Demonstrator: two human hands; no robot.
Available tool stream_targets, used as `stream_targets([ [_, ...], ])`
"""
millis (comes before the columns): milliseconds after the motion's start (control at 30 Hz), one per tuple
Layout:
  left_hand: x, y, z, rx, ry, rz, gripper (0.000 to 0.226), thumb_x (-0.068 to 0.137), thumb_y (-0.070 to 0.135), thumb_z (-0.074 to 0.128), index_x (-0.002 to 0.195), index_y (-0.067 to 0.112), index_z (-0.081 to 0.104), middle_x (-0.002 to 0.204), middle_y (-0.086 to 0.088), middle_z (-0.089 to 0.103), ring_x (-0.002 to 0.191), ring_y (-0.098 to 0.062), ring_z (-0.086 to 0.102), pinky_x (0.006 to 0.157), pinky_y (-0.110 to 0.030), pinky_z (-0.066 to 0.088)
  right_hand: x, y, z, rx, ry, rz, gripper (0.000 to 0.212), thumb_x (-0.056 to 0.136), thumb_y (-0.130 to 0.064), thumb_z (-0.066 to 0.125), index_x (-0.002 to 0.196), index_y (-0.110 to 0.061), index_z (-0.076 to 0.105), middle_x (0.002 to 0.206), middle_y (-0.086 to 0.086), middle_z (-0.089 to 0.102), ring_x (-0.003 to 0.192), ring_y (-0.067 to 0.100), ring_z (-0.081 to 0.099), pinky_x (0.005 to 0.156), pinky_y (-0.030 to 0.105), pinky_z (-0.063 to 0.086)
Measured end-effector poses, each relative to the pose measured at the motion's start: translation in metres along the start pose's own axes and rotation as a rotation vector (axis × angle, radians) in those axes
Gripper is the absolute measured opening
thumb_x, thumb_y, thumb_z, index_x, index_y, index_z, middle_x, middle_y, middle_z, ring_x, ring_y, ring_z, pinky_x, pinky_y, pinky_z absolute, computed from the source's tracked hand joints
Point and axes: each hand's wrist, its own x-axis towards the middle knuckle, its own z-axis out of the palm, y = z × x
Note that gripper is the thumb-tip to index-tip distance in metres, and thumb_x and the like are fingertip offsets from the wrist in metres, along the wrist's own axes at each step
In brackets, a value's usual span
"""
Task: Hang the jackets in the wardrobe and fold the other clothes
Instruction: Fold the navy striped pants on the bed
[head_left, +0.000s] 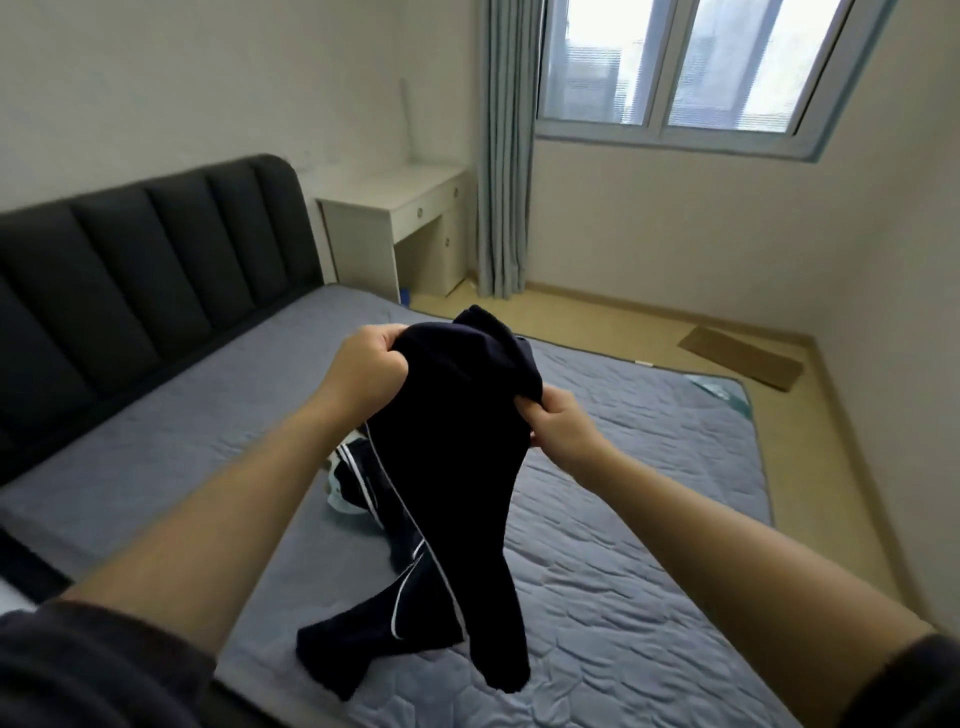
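so a pair of dark pants (452, 467) with white piping is held up over the bed (649, 519), at least pants is what's suggested by the two legs hanging down. the top edge is gripped by both hands: the left hand (366, 376) is curled tight round one bunched corner, and the other side is pinched between thumb and fingers of the right hand (563, 431). the leg ends are laid on the grey mattress, the rest is up in the air. a pale bundle (340, 501) is seen on the bed just behind the pants, mostly hidden, so what it is can't be told

progress-wise: nothing folded is seen anywhere, no neat stack on the bed, and no wardrobe is in view, so hung jackets can't be checked. this piece is judged to be only at the straightening-out stage before folding, and at least that bundle is left to be dealt with
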Motion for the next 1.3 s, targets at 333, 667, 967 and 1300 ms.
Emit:
stream_targets([
  [333, -0.024, 0.134, 0.021, -0.147, -0.027, 0.036, 0.038, 0.067, -0.008, 0.028, 0.073, 0.005, 0.063, 0.054, -0.006, 0.049, 0.048, -0.017, 0.043, 0.048, -0.021, 0.033, -0.134, 0.004, -0.039, -0.066, -0.293, 0.019, 0.029, 0.098, 0.005, 0.038, 0.125, 0.000, 0.049, 0.082, -0.002, 0.054, 0.059, -0.009, 0.056, 0.059, 0.008, 0.041],
  [667, -0.015, 0.076, 0.022, 0.318, -0.091, -0.044, 0.022, 0.089, 0.021, 0.041, 0.074, 0.011, 0.054, 0.075, -0.009, 0.054, 0.078, -0.029, 0.052, 0.063, -0.030, 0.033, -0.135, -0.030, -0.085, 0.140, 0.406, 0.148, 0.034, 0.104, -0.026, 0.026, 0.101, -0.008, 0.055, 0.088, 0.009, 0.054, 0.080, 0.015, 0.053, 0.070, 0.028, 0.040],
  [967, -0.048, 0.014, 0.069, 0.345, -0.272, -0.030, 0.020, 0.095, 0.022, 0.051, 0.105, 0.008, 0.061, 0.104, -0.011, 0.065, 0.088, -0.021, 0.056, 0.072, -0.030, 0.040, -0.099, -0.076, -0.087, 0.190, 0.605, 0.036, 0.034, 0.102, -0.025, 0.035, 0.078, -0.012, 0.054, 0.077, 0.005, 0.055, 0.084, 0.023, 0.053, 0.073, 0.031, 0.042],
  [1300, -0.101, 0.060, 0.140, 0.125, -0.664, 0.207, 0.070, 0.073, 0.056, 0.065, 0.133, 0.028, 0.042, 0.120, 0.008, 0.054, 0.109, -0.010, 0.053, 0.083, -0.019, 0.043, -0.091, -0.071, -0.082, 0.162, 0.562, 0.034, 0.034, 0.102, -0.026, 0.035, 0.071, -0.019, 0.047, 0.073, 0.002, 0.047, 0.075, 0.016, 0.046, 0.075, 0.031, 0.038],
])
